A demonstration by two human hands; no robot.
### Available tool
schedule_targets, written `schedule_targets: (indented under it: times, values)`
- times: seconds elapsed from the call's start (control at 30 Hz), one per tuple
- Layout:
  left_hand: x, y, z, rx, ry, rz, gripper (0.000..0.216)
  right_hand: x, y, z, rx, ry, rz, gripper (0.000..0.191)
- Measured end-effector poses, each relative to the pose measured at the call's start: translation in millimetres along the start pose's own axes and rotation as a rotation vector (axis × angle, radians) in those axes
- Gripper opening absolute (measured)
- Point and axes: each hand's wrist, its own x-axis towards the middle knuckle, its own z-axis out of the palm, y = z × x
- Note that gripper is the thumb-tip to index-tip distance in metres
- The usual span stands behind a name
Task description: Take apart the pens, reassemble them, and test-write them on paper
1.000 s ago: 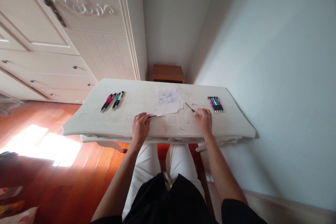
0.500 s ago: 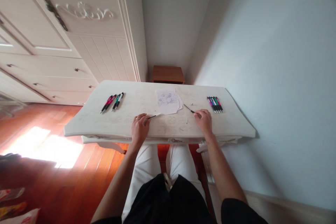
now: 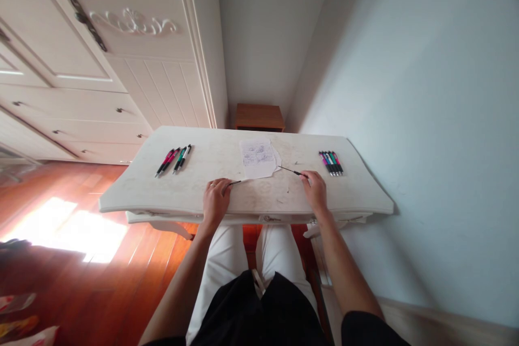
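Note:
My left hand rests near the table's front edge, its fingers closed on a short dark pen part that pokes out to the right. My right hand pinches a pen refill, a thin dark rod with a thicker black end at the fingers. The rod's free tip points left, to the right edge of the sheets of paper, which carry blue scribbles. Both hands are low over the white table. The fingers hide much of what each hand holds.
Several pens in pink, green and white lie on the table's left side. A neat row of several pens lies at the right. A white wardrobe stands at the left, a wall at the right, a brown wooden box behind.
The refill in my right hand has swung flatter, its tip now lower and nearer the paper. My left hand has barely moved. The whole view has shifted slightly.

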Motion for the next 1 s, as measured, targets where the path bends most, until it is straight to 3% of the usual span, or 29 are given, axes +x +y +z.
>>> schedule_targets:
  times: [0.17,0.3,0.47,0.67,1.0]
  values:
    - [-2,5,-2,0.03,0.01,0.061,0.025,-2,-13,-1,0.04,-0.032,-0.04,0.025]
    - [0,22,0,0.066,0.032,0.223,0.033,1,-24,1,0.068,-0.083,-0.11,0.025]
    - [14,40,16,0.092,-0.08,0.415,0.036,4,-33,7,0.079,-0.128,-0.145,0.024]
    - [28,50,29,0.056,-0.113,0.477,0.016,2,-39,10,0.123,-0.176,-0.203,0.023]
    - [45,48,30,0.136,-0.109,0.501,0.019,14,9,-15,0.009,-0.19,-0.167,0.025]
